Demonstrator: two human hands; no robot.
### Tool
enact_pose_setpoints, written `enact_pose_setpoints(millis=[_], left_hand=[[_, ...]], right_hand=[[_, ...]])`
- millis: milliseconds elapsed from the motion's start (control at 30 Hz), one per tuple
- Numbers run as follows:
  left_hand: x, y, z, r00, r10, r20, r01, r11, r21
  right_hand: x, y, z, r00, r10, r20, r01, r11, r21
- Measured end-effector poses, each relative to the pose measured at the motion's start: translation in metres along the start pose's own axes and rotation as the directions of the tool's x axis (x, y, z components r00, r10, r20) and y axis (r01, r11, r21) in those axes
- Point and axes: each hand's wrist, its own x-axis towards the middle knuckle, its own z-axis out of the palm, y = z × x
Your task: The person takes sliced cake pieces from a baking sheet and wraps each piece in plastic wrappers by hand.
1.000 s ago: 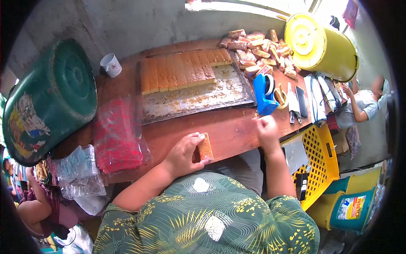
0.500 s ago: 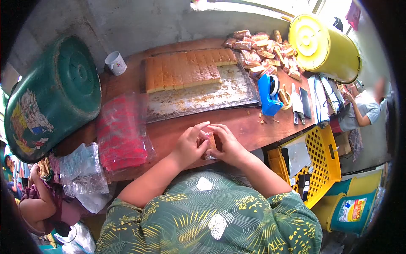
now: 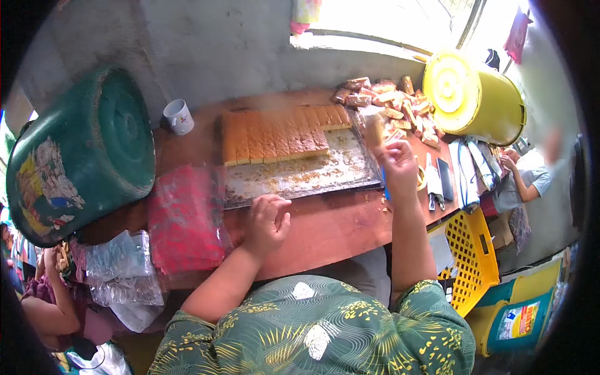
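My right hand (image 3: 400,164) is raised over the tray's right edge, its fingers closed on a wrapped cake slice (image 3: 375,132), slightly blurred. Beyond it lies a heap of wrapped cake slices (image 3: 395,100). My left hand (image 3: 267,222) hovers by the near edge of the tray, holding nothing, its fingers loosely curled and apart. On the metal tray (image 3: 340,169) rests a slab of golden cake (image 3: 275,139) cut into strips, with crumbs on the bare part. The blue tape dispenser (image 3: 385,186) is mostly hidden behind my right hand and forearm.
Red printed plastic bags (image 3: 187,222) and clear bags (image 3: 122,256) lie at the left. Around the table are a green drum (image 3: 119,125), a white mug (image 3: 179,117), a yellow drum (image 3: 494,103) and a yellow crate (image 3: 472,250). People sit at both sides.
My hands were together around the wrapped slice near my body. Now they are apart: the right has carried the slice up and right toward the heap, and the left has let go.
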Motion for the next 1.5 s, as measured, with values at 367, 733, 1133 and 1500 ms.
enact_pose_setpoints(millis=[367,733,1133,1500], left_hand=[[0.005,-0.002,0.01,0.998,-0.006,0.066,0.003,0.999,0.041],[0.013,0.007,0.002,0.987,-0.079,0.14,0.083,0.996,-0.022],[-0.025,-0.017,-0.129,0.989,-0.015,0.146,0.001,0.995,0.097],[-0.053,-0.052,-0.191,0.91,-0.411,0.056,0.329,0.798,0.505]], right_hand=[[0.062,0.088,0.084,0.903,0.027,0.429,0.315,0.636,-0.704],[0.082,0.1,0.085,0.905,0.041,0.423,0.335,0.544,-0.769],[-0.003,0.102,0.024,0.985,-0.07,0.157,0.095,0.983,-0.158],[-0.107,0.11,-0.018,0.99,-0.083,0.114,0.078,0.996,0.05]])
